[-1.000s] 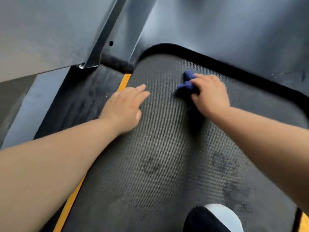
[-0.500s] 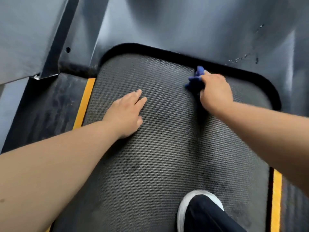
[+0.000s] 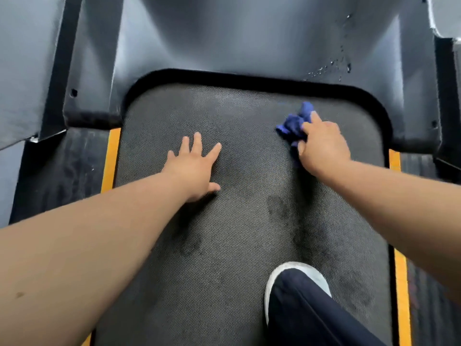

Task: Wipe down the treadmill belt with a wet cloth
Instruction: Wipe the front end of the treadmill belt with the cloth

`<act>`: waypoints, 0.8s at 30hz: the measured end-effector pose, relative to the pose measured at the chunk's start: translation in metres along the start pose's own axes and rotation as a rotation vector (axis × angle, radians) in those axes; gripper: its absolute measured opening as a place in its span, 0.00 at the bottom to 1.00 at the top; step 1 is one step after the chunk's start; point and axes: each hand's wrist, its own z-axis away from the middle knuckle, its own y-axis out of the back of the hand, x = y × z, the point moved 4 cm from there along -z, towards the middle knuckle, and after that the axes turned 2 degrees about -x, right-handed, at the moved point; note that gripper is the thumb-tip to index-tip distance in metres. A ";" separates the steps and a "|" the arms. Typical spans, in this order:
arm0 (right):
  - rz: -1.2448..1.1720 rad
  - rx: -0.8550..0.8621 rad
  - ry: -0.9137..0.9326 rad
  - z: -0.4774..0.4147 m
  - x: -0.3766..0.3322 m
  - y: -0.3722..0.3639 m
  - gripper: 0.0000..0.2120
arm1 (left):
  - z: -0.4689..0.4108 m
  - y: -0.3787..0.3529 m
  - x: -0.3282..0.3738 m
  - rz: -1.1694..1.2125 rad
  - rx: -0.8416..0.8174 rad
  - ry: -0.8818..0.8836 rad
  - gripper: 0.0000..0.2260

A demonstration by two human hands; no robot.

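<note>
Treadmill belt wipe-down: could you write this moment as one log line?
right hand grips blue cloth on treadmill belt, far right | left hand flat on belt, fingers spread | shoe on belt | dark smudges mid-belt

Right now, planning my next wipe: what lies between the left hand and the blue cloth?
Only bare treadmill belt, seen in the head view; the left hand rests flat on it, the right hand grips the cloth.
</note>
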 end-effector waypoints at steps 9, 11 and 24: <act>-0.077 0.021 0.694 0.070 -0.024 -0.044 0.15 | 0.000 -0.003 0.022 -0.102 0.008 -0.057 0.48; -0.082 0.081 0.319 0.035 0.022 -0.026 0.11 | 0.002 -0.001 0.028 -0.107 0.011 -0.116 0.48; 0.079 0.042 0.411 0.057 0.014 -0.029 0.11 | 0.001 0.010 0.049 -0.090 -0.073 -0.092 0.51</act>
